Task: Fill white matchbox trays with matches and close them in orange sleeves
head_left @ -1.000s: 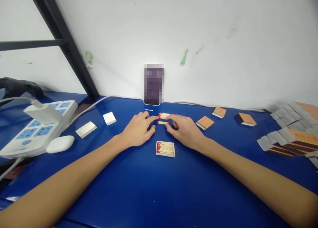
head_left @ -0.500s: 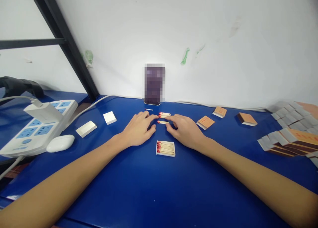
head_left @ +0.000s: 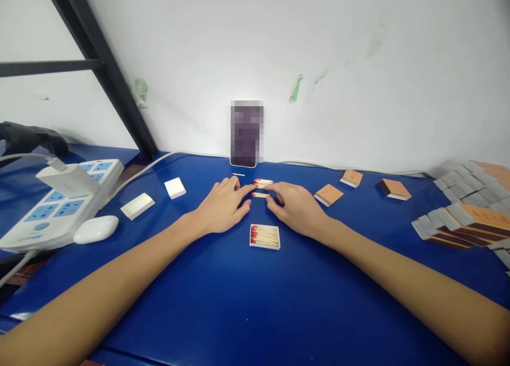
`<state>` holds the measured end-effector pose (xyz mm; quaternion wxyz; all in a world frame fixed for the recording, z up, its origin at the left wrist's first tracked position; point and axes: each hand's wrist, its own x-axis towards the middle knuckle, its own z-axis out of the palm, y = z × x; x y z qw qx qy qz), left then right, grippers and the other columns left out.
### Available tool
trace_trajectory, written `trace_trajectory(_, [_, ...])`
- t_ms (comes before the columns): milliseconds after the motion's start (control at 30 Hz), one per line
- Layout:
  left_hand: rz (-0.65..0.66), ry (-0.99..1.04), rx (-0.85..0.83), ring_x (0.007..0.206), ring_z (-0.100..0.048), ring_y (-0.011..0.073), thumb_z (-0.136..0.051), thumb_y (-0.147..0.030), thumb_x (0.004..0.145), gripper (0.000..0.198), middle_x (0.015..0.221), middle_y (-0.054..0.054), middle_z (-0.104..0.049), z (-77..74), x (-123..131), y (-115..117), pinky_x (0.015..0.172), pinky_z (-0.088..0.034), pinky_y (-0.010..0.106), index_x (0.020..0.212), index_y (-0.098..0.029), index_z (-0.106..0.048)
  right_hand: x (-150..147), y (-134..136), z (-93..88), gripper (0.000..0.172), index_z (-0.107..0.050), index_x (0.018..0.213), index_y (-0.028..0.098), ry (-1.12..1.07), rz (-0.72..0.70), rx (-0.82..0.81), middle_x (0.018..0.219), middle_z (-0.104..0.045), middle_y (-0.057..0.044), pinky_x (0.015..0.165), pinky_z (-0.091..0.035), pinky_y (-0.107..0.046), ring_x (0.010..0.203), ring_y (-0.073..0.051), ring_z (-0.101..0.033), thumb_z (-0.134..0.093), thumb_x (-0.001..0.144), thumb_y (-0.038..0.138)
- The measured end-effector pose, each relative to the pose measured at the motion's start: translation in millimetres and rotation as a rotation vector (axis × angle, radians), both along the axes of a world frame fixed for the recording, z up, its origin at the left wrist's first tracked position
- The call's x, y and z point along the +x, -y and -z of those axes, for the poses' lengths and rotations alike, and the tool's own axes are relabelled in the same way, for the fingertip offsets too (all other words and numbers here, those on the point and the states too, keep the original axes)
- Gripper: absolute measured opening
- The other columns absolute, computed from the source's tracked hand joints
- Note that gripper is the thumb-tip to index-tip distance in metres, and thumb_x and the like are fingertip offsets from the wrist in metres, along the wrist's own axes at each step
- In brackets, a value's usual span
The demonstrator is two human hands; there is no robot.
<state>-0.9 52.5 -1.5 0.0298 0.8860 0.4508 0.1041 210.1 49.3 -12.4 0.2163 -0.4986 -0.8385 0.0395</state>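
On the blue table, my left hand (head_left: 223,205) rests with thumb and index finger apart, the index tip at the red heads of a small row of matches (head_left: 263,183). Opposite it, my right hand (head_left: 295,206) has its index tip at the plain ends of that row, thumb apart from it. Between the two thumbs lies a small group of matches (head_left: 260,195), just below the row. Nearer me sits an open white matchbox tray (head_left: 265,237) filled with red-headed matches. One single match (head_left: 238,175) lies beyond my left fingers.
A phone (head_left: 245,137) leans on the wall. Two white boxes (head_left: 176,188), a power strip (head_left: 59,206) and an earphone case (head_left: 96,229) are at left. Orange matchboxes (head_left: 329,194) lie at right, with stacked matchboxes (head_left: 464,225) at the far right.
The view has shifted very slightly. My right index fingertip has moved a little left along the row of matches; my left hand has barely moved.
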Motion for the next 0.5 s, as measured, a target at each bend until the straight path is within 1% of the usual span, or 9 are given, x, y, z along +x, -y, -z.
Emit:
trace_trajectory(267, [0.025, 0.026, -0.020, 0.086, -0.046, 0.0225, -0.033, -0.038, 0.097, 0.046, 0.097, 0.007, -0.047, 0.6, -0.3, -3.5, 0.082, -0.040, 0.043, 0.139, -0.024, -0.044, -0.6, -0.4, 0.4, 0.031, -0.067, 0.112, 0.016, -0.009, -0.009, 0.000, 0.080, -0.063, -0.004, 0.065, -0.038, -0.029, 0.067, -0.016, -0.054, -0.047, 0.090, 0.027])
trace_trajectory(367, [0.032, 0.037, -0.018, 0.085, -0.046, 0.0220, -0.036, -0.037, 0.096, 0.044, 0.095, 0.006, -0.047, 1.8, -0.8, -5.1, 0.082, -0.040, 0.042, 0.137, -0.025, -0.045, -0.7, 0.0, 0.1, 0.032, -0.068, 0.112, 0.016, -0.014, -0.004, -0.001, 0.080, -0.064, -0.004, 0.064, -0.037, -0.028, 0.067, -0.015, -0.054, -0.047, 0.090, 0.027])
trace_trajectory(500, [0.028, 0.027, -0.026, 0.088, -0.046, 0.0228, -0.035, -0.037, 0.096, 0.043, 0.096, 0.006, -0.048, 1.2, -1.0, -5.3, 0.083, -0.040, 0.042, 0.135, -0.023, -0.046, -0.7, 0.1, -1.2, 0.035, -0.069, 0.114, 0.017, -0.001, 0.004, -0.014, 0.075, -0.064, -0.003, 0.062, -0.036, -0.028, 0.062, -0.015, -0.052, -0.046, 0.090, 0.025])
